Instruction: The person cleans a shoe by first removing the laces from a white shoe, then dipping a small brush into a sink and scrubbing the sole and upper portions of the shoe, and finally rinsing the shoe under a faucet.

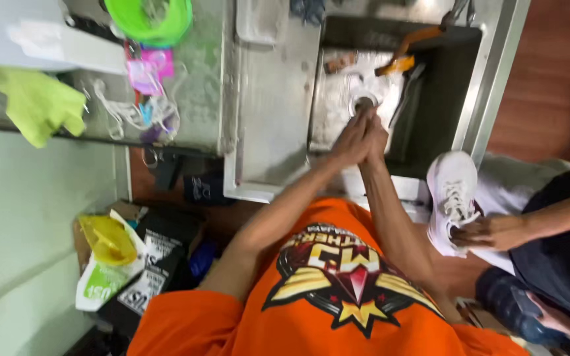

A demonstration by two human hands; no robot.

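Seen from above, the left hand [349, 140] and right hand [375, 138] are pressed together over a steel sink [496, 72], fingers closed around each other — whether anything is held cannot be told. They are kept just below the drain [363, 102], seemingly for rinsing — a co-worker's hand [489, 232] grips a white shoe [453, 188] nearby.

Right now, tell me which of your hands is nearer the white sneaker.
Right. The right hand is pressed against the left hand over the sink, on the side facing the white sneaker; the left hand lies just beyond it.
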